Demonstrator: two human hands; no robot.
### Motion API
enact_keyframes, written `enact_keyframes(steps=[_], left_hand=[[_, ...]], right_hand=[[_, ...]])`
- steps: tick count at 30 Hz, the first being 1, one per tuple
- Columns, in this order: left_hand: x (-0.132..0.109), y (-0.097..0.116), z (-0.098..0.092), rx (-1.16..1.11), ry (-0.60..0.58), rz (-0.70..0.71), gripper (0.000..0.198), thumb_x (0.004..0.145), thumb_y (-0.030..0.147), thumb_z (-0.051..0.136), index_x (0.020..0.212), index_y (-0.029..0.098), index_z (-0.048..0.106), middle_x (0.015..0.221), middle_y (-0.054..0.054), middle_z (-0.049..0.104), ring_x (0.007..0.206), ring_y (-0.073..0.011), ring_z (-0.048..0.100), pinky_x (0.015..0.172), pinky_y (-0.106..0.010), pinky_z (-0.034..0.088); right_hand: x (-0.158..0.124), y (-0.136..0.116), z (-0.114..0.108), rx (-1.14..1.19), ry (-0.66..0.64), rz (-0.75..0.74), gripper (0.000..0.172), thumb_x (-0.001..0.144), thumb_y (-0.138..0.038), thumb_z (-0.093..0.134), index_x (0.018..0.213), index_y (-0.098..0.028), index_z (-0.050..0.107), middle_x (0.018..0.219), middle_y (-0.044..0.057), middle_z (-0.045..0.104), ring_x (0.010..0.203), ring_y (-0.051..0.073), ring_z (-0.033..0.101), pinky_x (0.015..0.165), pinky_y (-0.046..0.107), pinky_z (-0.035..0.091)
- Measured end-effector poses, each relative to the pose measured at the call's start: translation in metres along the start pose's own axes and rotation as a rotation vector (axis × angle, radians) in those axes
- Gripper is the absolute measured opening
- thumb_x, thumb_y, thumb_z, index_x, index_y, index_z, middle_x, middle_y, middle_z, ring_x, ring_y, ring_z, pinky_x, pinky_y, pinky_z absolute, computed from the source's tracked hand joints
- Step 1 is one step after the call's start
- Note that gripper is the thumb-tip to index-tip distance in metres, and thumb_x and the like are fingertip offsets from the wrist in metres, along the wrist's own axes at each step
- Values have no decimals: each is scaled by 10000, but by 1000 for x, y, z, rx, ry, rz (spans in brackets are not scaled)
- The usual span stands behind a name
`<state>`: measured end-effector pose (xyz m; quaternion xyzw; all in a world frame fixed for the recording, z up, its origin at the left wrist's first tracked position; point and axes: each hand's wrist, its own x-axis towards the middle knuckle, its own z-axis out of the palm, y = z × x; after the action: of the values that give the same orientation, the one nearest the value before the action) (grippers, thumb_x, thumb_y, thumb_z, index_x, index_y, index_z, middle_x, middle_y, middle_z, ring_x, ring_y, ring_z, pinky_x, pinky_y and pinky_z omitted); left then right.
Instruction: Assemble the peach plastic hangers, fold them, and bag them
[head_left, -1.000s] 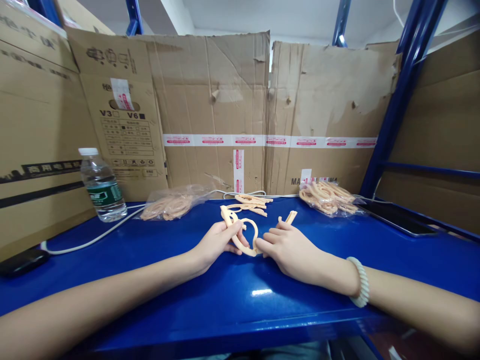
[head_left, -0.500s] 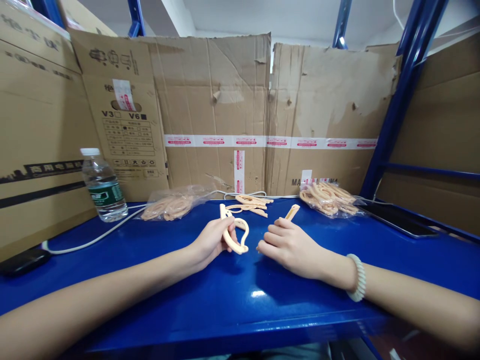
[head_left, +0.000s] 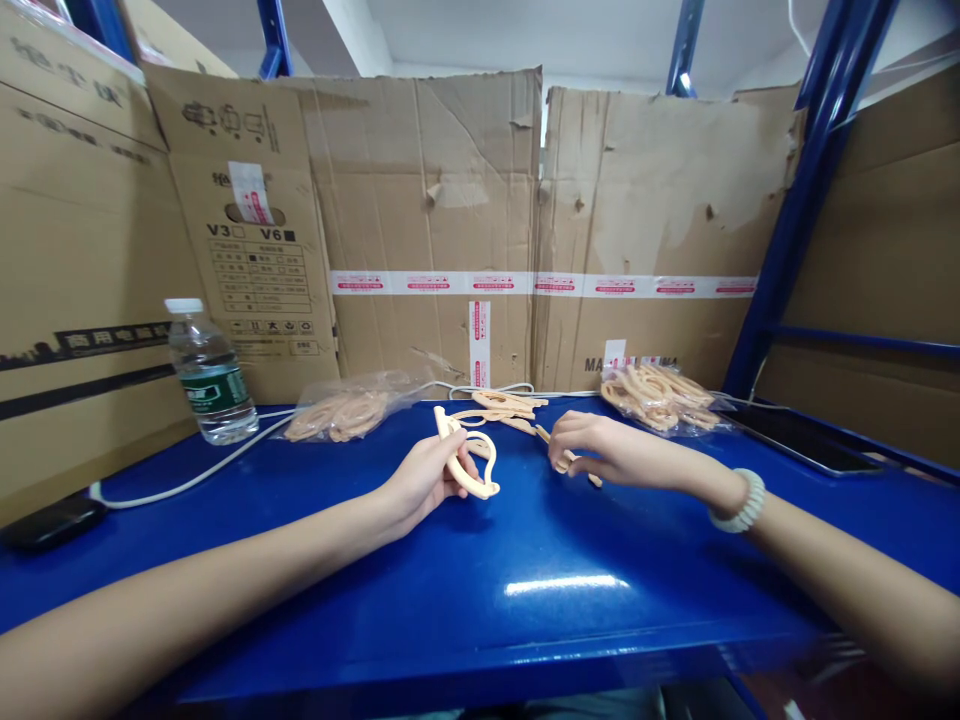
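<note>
My left hand (head_left: 431, 470) is closed around a cream-coloured curved plastic piece (head_left: 471, 478), with a straight end up and a rounded loop on its right side. My right hand (head_left: 600, 447) is low over the blue table, its fingers curled on a slim peach-coloured piece (head_left: 543, 434). One end of that piece points up to the left; its middle is mostly hidden by the fingers. Just behind, between the hands, a small loose pile of similar peach pieces (head_left: 504, 404) lies on the table.
Clear bags of similar pieces lie at the back left (head_left: 341, 408) and back right (head_left: 660, 397). A water bottle (head_left: 212, 385), a white cable (head_left: 172, 488) and a black object (head_left: 56, 524) are at the left. A dark phone-like slab (head_left: 802, 438) lies right. Cardboard (head_left: 427, 220) walls the blue table (head_left: 465, 600).
My right hand has moved forward and turned over, bringing its slim piece down to the table near the pile. The left hand and its piece have barely moved.
</note>
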<state>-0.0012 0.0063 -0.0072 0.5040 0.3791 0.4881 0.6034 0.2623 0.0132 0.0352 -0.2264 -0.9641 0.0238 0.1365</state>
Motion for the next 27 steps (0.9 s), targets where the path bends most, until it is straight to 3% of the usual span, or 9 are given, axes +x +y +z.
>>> enact_keyframes(steps=[4,9,16,21,24,27], left_hand=[[0,0,-1,-2,-10,-3,386,973,265,423,620,144,522,529,-45,600,442,-134,562,414,-205,396],[0,0,-1,-8,-13,-6,391,981,258,405,626,143,521,529,-43,601,448,-134,563,418,-204,402],[-1,1,-1,-2,-20,-16,387,971,269,434,617,142,526,533,-45,602,448,-135,566,426,-208,411],[-2,3,1,-1,-18,-21,388,968,264,436,611,143,524,528,-44,595,440,-133,557,416,-205,405],[-2,4,2,-2,-20,-22,392,967,257,421,606,143,522,528,-46,593,441,-133,556,416,-204,405],[-2,3,1,-2,-38,-22,380,947,272,434,602,142,527,532,-53,596,458,-143,569,428,-212,417]], right_hand=[[0,-6,6,61,-133,81,189,820,3,592,877,-161,666,860,34,645,890,177,565,806,295,454],[-5,-7,-5,-4,-105,187,286,729,-58,710,985,-172,655,1050,66,590,986,212,553,863,333,441],[-12,8,-12,-11,-246,456,179,661,-71,734,797,-165,665,784,7,653,723,176,610,653,263,448],[-14,21,-13,-42,-212,483,107,686,-117,719,758,-168,659,716,-1,647,655,170,604,577,252,416],[-10,10,-13,-52,-118,442,125,772,-257,718,822,-163,652,745,12,643,673,167,592,588,258,411],[-2,-5,-2,-16,-4,312,226,839,-366,682,893,-151,643,815,33,642,692,156,584,610,257,424]])
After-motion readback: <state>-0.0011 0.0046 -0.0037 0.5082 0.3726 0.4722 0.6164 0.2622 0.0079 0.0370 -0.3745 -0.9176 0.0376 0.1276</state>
